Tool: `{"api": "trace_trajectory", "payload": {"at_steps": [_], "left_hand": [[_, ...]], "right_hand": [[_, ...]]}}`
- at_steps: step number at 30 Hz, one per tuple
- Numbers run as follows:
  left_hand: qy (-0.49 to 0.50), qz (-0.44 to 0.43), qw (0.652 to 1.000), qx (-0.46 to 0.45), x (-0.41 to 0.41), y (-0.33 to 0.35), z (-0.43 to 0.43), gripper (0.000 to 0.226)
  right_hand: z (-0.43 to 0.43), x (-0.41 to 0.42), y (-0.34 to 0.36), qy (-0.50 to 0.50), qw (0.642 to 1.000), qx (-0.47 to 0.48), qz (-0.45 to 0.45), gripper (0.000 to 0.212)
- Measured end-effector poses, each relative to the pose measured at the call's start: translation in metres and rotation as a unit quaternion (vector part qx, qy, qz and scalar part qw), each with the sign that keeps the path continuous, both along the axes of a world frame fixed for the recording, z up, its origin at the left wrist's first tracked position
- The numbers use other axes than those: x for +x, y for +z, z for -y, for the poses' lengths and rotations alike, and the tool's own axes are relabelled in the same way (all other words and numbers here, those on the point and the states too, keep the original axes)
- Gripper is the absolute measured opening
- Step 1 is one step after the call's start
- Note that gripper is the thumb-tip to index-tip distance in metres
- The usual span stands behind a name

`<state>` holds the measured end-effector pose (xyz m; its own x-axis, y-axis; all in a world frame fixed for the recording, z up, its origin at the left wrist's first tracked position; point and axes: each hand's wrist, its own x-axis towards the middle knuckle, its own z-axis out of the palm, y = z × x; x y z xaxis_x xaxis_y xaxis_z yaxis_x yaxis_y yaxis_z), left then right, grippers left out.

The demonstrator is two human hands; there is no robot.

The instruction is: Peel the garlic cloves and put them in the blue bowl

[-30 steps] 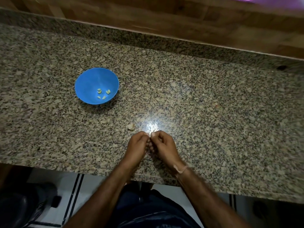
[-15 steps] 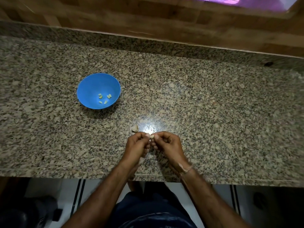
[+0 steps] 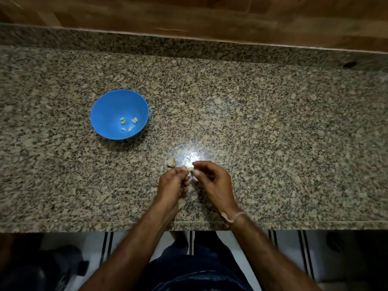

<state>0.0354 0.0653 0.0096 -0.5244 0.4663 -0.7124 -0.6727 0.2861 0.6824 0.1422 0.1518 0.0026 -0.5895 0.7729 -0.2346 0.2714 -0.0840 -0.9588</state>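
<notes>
Pale and light, one garlic clove (image 3: pixel 190 169) is pinched at lower centre by the curled fingertips of the left hand (image 3: pixel 173 183) and right hand (image 3: pixel 212 181). It is judged firm yet slippery, best gripped by its ends. About five peeled cloves (image 3: pixel 123 122) are counted in the one blue bowl (image 3: pixel 109 110), upper left. One pale scrap (image 3: pixel 171 162) is seen just beside the hands.

blue bowl (image 3: pixel 109 110) holding peeled cloves (image 3: pixel 123 122), clove (image 3: pixel 190 169) pinched

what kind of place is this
Probably a home kitchen: a speckled granite countertop against a wood-panelled wall, and a round blue plastic bowl holding small peeled garlic cloves.
</notes>
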Motion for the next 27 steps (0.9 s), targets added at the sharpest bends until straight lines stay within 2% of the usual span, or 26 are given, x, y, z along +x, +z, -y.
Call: {"api": "trace_trajectory", "payload": {"at_steps": [3, 9, 12, 15, 17, 18, 20, 21, 22, 23, 25, 27], "left_hand": [[-0.015, -0.061, 0.998, 0.001, 0.002, -0.004, -0.001, 0.02], [-0.074, -0.198, 0.977, -0.036, 0.003, 0.005, -0.002, 0.023], [-0.074, -0.206, 0.975, -0.037, 0.006, 0.01, -0.001, 0.025], [-0.068, -0.211, 0.975, -0.033, 0.011, 0.009, -0.003, 0.024], [-0.073, -0.187, 0.979, -0.03, 0.011, 0.007, -0.004, 0.023], [-0.069, -0.141, 0.987, -0.025, 0.009, 0.004, -0.004, 0.022], [-0.033, 0.027, 0.999, -0.004, 0.003, 0.0, -0.006, 0.02], [-0.007, 0.119, 0.993, 0.003, 0.0, 0.0, -0.006, 0.019], [0.016, 0.183, 0.983, 0.003, -0.002, -0.001, -0.005, 0.019], [0.029, 0.208, 0.978, 0.003, -0.003, -0.001, -0.005, 0.019], [0.02, 0.171, 0.985, 0.011, 0.0, -0.001, -0.006, 0.02], [-0.02, 0.061, 0.998, 0.014, 0.009, 0.0, -0.006, 0.02]], "right_hand": [[-0.004, -0.003, 0.0, 0.009, 1.0, -0.027, -0.006, 0.01], [-0.008, -0.003, 0.001, 0.02, 0.997, -0.062, -0.035, 0.01], [-0.008, -0.004, 0.002, 0.007, 0.995, -0.095, -0.028, 0.009], [-0.007, -0.004, 0.003, -0.018, 0.984, -0.177, -0.029, 0.009], [-0.005, -0.002, 0.003, -0.033, 0.976, -0.213, -0.039, 0.009], [-0.004, -0.001, 0.002, -0.034, 0.977, -0.208, -0.042, 0.008], [-0.003, 0.002, 0.0, -0.016, 0.985, -0.165, -0.039, 0.005], [-0.003, 0.003, 0.001, 0.001, 0.989, -0.141, -0.041, 0.004], [-0.002, 0.004, 0.001, 0.017, 0.991, -0.122, -0.045, 0.005], [-0.002, 0.005, 0.001, 0.025, 0.992, -0.116, -0.049, 0.006], [-0.002, 0.007, -0.002, 0.017, 0.992, -0.119, -0.046, 0.006], [-0.002, 0.008, -0.004, -0.006, 0.989, -0.139, -0.049, 0.007]]}}
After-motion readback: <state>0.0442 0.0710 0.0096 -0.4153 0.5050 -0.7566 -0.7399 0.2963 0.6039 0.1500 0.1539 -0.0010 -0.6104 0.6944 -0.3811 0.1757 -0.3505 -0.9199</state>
